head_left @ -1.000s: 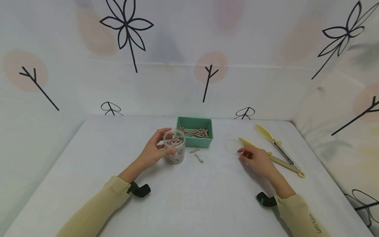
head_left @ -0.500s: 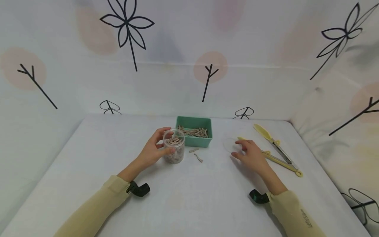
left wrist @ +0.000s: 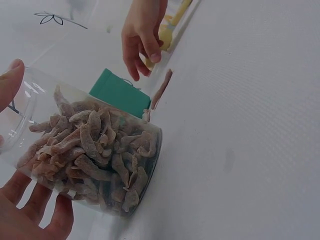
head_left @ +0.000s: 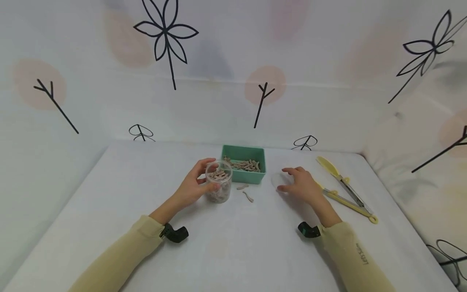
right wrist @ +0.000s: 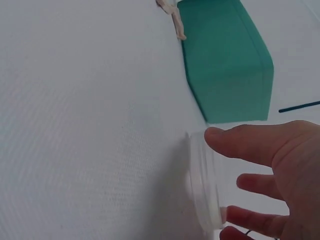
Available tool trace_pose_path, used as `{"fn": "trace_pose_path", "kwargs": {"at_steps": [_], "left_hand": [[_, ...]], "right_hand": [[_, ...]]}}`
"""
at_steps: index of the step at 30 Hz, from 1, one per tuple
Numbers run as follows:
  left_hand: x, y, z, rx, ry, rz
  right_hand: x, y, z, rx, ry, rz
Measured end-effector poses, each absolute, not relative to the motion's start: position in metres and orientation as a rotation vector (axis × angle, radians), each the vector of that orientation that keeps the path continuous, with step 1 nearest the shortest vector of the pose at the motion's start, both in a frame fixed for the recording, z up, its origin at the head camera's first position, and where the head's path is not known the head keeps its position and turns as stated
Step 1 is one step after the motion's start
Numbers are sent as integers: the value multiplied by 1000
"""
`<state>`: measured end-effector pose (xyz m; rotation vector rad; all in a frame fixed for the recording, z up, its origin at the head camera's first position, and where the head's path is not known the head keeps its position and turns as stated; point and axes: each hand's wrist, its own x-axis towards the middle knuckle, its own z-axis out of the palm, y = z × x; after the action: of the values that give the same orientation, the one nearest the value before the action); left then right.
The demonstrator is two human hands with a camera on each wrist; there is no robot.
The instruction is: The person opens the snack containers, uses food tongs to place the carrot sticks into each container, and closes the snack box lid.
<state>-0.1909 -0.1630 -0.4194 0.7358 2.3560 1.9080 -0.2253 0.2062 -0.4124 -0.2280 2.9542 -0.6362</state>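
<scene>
My left hand [head_left: 195, 184] grips a clear plastic jar [head_left: 220, 190] from its left side, thumb in front and fingers behind. The jar stands upright without a cover, partly filled with brownish dried strips [left wrist: 95, 145]. Over a clear round lid [right wrist: 202, 185] on the table, my right hand [head_left: 300, 184] is spread, palm down. In the right wrist view its thumb tip is right at one edge of the lid, and a fingertip is at the opposite edge. Two loose strips [head_left: 248, 196] lie between the jar and the right hand.
Behind the jar stands a green rectangular box [head_left: 249, 177] holding more strips. Yellow-tipped metal tongs [head_left: 346, 201] lie spread to the right of my right hand. A patterned cloth wall [head_left: 219, 113] rises behind the white table [head_left: 233, 251].
My right hand has moved left from beside the tongs to over the lid, and its fingers have spread around it. The left hand keeps its hold on the jar in the same place.
</scene>
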Motion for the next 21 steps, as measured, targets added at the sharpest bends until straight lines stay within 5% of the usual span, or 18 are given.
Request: {"fn": "trace_pose_path", "kwargs": {"at_steps": [21], "left_hand": [[-194,-164,-424,747,2366,1875]], "right_hand": [[-219,199,-415,-408,2942,-654]]}}
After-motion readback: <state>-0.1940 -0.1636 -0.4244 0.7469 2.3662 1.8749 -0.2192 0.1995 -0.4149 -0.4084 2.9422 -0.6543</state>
